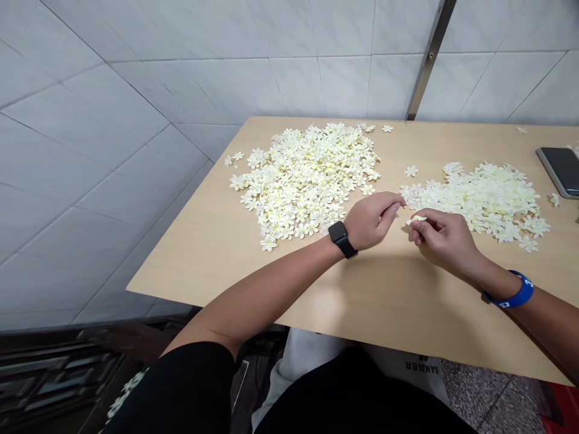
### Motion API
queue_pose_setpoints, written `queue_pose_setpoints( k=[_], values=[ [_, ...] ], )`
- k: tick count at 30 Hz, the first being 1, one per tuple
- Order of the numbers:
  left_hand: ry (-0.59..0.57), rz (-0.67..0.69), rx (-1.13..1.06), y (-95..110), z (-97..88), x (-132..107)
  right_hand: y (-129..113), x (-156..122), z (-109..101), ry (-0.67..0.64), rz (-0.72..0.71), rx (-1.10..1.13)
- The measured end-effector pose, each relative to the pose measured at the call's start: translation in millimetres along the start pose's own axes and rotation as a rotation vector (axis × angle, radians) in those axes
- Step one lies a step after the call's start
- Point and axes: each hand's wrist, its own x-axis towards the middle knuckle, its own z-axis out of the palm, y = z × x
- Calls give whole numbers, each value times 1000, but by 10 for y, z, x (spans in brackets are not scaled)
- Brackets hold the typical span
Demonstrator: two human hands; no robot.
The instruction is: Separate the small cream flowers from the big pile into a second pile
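Two heaps of small cream-white fabric flowers lie on a light wooden table [217, 241]: a large heap [307, 175] at the back left and a flatter heap [488, 199] at the right. Between them, my right hand [441, 238] pinches a single flower [417, 220] in its fingertips. My left hand [373, 220], with a black watch on the wrist, has its fingers curled and pinched together just left of that flower, near the edge of the right heap. What the left fingers hold, if anything, is hidden.
A dark phone [561, 169] lies at the table's far right edge. A few loose flowers [233, 158] are scattered around the heaps. White tiled wall runs behind and to the left, with a metal strip [427, 60] rising from the table's back edge.
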Motion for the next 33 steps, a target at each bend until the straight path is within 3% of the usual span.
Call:
queue_pose_setpoints(
  k=[3,6,12,19,25,33],
  values=[
    [-111,85,-61,-37,27,9,15,12,-39,-22,-21,-50],
    [-197,146,-118,-77,48,19,93,49,-56,-81,-37,41],
    [-221,98,-95,-72,75,-17,184,88,-14,-189,-27,231],
    [-163,171,-23,-44,66,-26,259,52,21,-252,32,329],
    [-38,237,-32,-93,72,-24,233,58,2,-271,24,383],
    [101,161,-211,-43,66,10,240,132,-82,-449,169,787]
  ],
)
